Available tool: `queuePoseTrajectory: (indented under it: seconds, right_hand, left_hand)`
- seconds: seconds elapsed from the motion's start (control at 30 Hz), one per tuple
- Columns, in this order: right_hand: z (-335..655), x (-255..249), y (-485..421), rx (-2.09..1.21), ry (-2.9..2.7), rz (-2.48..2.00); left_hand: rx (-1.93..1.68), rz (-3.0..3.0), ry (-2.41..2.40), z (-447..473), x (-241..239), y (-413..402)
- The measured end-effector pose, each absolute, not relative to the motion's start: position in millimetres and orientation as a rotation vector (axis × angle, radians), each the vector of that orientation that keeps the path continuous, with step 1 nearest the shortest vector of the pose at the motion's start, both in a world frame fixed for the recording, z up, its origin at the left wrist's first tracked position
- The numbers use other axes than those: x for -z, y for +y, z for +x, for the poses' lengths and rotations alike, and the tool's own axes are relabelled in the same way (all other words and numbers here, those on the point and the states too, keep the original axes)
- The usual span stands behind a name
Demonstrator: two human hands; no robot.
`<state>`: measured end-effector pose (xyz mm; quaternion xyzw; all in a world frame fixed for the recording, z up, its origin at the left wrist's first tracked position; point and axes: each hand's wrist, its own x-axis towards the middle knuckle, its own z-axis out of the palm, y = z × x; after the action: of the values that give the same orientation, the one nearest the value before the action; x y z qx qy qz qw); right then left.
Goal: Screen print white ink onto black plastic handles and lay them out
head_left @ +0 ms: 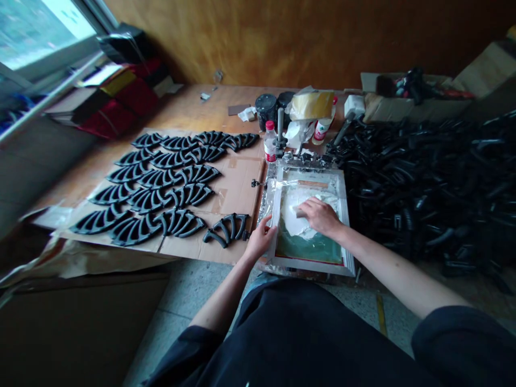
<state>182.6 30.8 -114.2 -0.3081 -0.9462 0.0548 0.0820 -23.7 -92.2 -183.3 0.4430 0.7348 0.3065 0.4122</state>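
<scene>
The right hand [320,215] presses flat on a small squeegee [299,211], fingers closed over it, at the centre of a screen frame [346,226] smeared with white ink [294,223]; the green mesh [314,248] shows at 6 o'clock of the hand. The left hand [260,237] grips the frame's left rail, thumb on top and fingers curled under the edge, at 8 o'clock of the right hand. Just beside the left hand, at its 9 o'clock, a black fan-shaped part [226,228] lies alone on cardboard [236,185]. Farther out toward 10 o'clock, rows of like parts [161,183] are laid out flat, close together and overlapping. At 12 o'clock of the frame stand a clamp post [280,129], a bottle [270,142] with a red cap and a red-and-white label whose writing is too small to read, a second bottle [321,129] with red print likewise unreadable, two black tubs [276,107] and a tape-wrapped bundle [311,105]. At 3 o'clock a heap of black parts [427,183] spreads across the bench. At 1 o'clock sits a cardboard box [403,105]. Far off at 10 o'clock, red-and-black boxes [116,99] are stacked under a window [40,27].
</scene>
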Motion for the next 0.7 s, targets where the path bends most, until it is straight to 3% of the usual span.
queuePoseTrajectory:
  seconds: [0.2, 0.37, 0.5, 0.7]
  right_hand:
    - [213, 104, 20, -0.376, -2.971, -0.433]
    - [202, 105, 32, -0.364, -2.789, -0.722]
    - [210, 113, 15, -0.368, -2.841, -0.642]
    - [194, 91, 49, -0.477, -2.677, -0.905]
  left_hand:
    - [-0.784, 1.105, 1.841, -24, 185, -93]
    - [-0.853, 1.036, 1.839, -22, 178, -93]
    - [-0.909, 1.0, 1.801, -21, 172, -94]
    - [-0.925, 0.995, 1.716, -23, 155, -96]
